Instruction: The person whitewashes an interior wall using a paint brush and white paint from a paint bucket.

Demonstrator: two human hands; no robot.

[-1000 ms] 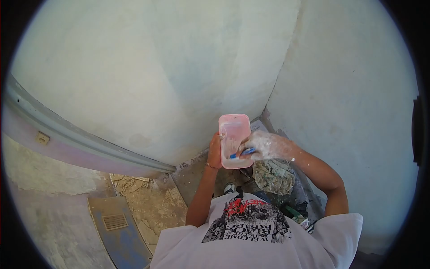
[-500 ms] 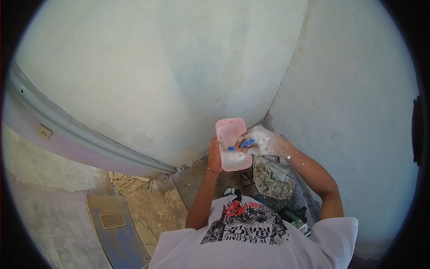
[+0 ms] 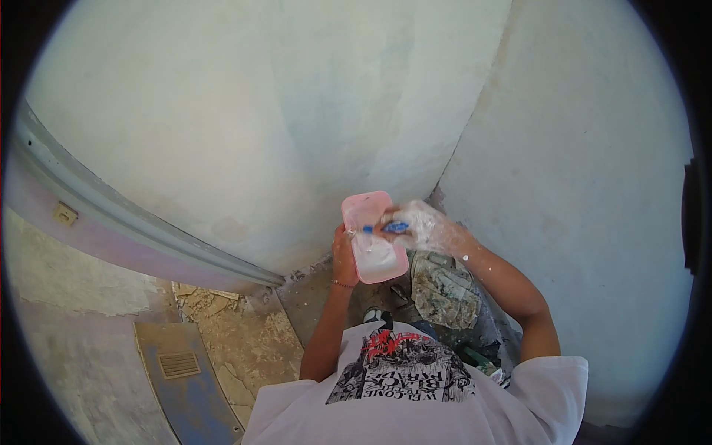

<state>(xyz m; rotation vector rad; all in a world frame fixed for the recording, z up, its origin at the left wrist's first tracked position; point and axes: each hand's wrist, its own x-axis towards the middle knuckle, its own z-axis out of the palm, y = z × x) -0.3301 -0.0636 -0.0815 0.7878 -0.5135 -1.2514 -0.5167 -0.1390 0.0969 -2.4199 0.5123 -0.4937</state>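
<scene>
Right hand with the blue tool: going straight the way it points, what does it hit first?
Likely the pink tub: the right hand aims its blue tool across it toward the side that the left hand grips. Whether the tip touches the white paste is unclear.

T-shirt (image 3: 404, 371) | print, upside down: "WELCOME" | other lines too blurred to read

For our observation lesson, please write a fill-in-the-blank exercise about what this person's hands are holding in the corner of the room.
1. The tub held by the left hand is ____ in colour.
2. The tool gripped by the right hand has a ____ handle.
3. The hand smeared with white paste is the ____ one.
Missing words: pink; blue; right.
</scene>
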